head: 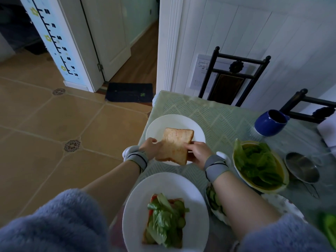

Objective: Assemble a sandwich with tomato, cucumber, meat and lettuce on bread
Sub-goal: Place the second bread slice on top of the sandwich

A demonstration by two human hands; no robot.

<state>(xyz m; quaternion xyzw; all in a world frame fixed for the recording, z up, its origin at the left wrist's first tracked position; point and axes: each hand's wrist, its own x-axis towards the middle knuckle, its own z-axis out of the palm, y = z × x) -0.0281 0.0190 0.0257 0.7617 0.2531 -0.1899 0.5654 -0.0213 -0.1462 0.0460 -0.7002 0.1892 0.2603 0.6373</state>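
Near edge of the table (209, 113): white plate (138, 206) with the open sandwich (164, 225) on it. Bottom bread slice carries lettuce, cucumber rounds and a bit of red tomato at its left side. Meat not clearly visible under the greens.

Just right of that plate, partly hidden under my right forearm: small dish of cucumber slices (213, 200).

Further in, right side: yellow-rimmed bowl of lettuce leaves (258, 164). Right of it a small metal strainer (301, 167).

Middle of the table, near the left edge: second white plate (172, 122). Over it, both hands on the top bread slice (175, 144). My left hand (151, 148) pinches the slice's left edge, fingers closed on it. My right hand (198, 152) grips the right edge, thumb on top, fingers curled under. Slice is tilted, near corner hanging past the plate's near rim; can't tell whether the far edge touches the plate.

Far right side: blue mug (269, 122), tipped toward the wall in this view.

Beyond the far edge: dark chair back (234, 77) against white panelling.
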